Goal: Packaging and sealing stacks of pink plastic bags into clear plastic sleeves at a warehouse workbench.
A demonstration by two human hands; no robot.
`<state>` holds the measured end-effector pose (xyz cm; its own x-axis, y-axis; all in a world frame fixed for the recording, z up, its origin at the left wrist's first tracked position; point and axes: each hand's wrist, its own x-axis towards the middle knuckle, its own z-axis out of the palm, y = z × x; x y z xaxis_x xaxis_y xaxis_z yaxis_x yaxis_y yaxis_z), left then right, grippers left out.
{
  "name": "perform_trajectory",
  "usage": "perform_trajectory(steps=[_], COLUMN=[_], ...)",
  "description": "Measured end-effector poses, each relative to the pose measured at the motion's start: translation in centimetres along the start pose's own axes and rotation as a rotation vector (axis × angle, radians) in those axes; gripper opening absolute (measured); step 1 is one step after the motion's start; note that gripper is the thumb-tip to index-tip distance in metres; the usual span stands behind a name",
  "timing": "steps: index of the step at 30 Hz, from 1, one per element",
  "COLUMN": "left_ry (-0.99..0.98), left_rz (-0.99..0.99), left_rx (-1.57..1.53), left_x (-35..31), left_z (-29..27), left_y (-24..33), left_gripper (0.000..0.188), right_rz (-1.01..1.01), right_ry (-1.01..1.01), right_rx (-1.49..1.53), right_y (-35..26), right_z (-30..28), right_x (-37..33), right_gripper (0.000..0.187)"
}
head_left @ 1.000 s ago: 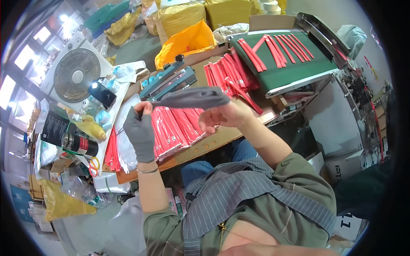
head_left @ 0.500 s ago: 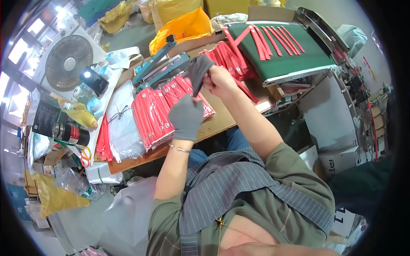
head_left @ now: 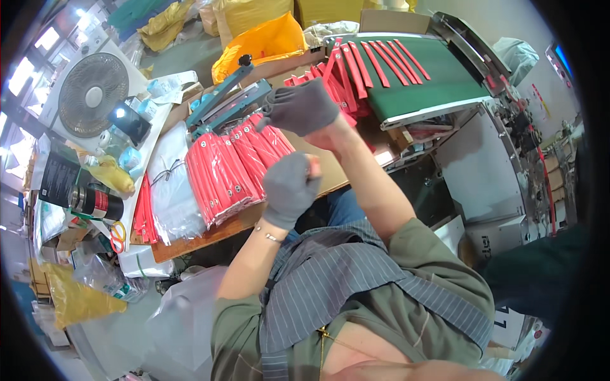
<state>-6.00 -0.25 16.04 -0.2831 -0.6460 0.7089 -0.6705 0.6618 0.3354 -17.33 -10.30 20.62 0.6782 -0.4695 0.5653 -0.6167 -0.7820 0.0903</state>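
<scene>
My left hand (head_left: 287, 192) wears a grey glove with bare fingertips showing. Its fingers are curled closed above the front edge of the table, with nothing visible in them. Higher and to the right, my right hand (head_left: 311, 109) is inside a second grey glove, which covers it up to the wrist. Its fingers point left, apart from the left hand, and the dark glove's fingertips look loose. Below the hands lie plastic-wrapped bundles of flat red strips (head_left: 219, 171). Behind the right hand is a pile of loose red strips (head_left: 346, 95).
A green conveyor belt (head_left: 438, 89) carrying several red strips stands at the back right. A blue-green bar sealer (head_left: 222, 101) sits behind the bundles. On the left are clear plastic bags (head_left: 171, 197), a fan (head_left: 93, 96), a black thermos (head_left: 98, 202) and scissors (head_left: 117, 236). An orange bag (head_left: 260, 47) lies behind.
The glove that was bunched over my right fingers now covers the hand to the wrist. My left hand has drawn away from it, down and toward me. The view has shifted slightly.
</scene>
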Motion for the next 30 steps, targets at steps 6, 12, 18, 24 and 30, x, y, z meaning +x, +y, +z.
perform_trajectory(steps=[6, 12, 18, 24, 30], left_ry=[0.438, 0.116, 0.288, 0.301, 0.056], left_rz=[-0.187, -0.627, -0.603, -0.218, -0.136], left_rx=[0.201, -0.594, -0.561, -0.114, -0.187], left_x=[2.7, 1.8, 1.4, 0.4, -0.7], left_z=[-5.0, -5.5, -5.3, -4.7, -5.3], left_y=[-1.8, -3.1, -1.2, -0.9, 0.1], left_gripper=[0.022, 0.021, 0.017, 0.014, 0.015], right_rz=[0.305, -0.100, 0.538, 0.217, 0.291], right_ry=[0.107, 0.124, 0.266, 0.196, -0.140], right_rx=[1.227, 0.497, 1.249, 2.096, 1.013], right_y=[-1.4, -2.0, -3.3, -3.0, -4.4], right_z=[-1.9, -3.0, -3.5, -4.8, -5.1], right_x=[-1.4, -0.6, -3.8, -2.7, -2.8], right_gripper=[0.006, 0.010, 0.025, 0.033, 0.042])
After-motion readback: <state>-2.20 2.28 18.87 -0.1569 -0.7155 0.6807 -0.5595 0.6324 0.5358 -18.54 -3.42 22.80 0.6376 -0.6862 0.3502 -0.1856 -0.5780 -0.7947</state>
